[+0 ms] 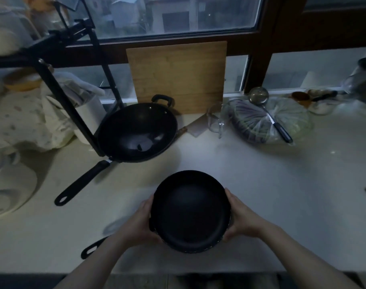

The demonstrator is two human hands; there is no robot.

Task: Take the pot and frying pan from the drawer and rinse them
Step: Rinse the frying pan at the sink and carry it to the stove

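Spreading across the whole lower view, the pale countertop carries everything else. Behind it a dark-framed window runs along the back wall, with a wooden cutting board leaning upright against the frame. A black dish rack stands at the far left, with a printed cloth bunched beneath it.

Just in front of the board sits a black wok, its long handle pointing toward the near left and its small loop handle at the back touching the board's base. To the right of the board lies a clear bag of vegetables, and a metal ladle rests across the top of it, bowl end toward the window. A glass measuring cup stands between the board and the bag.

Close to the near edge, the black frying pan is held over the countertop, tilted so its inside faces the camera; its handle sticks out low to the left, behind the left forearm. The left hand is pressed against the pan's left rim and the right hand against its right rim, fingers curled around the sides, so the pan is clasped between both palms.
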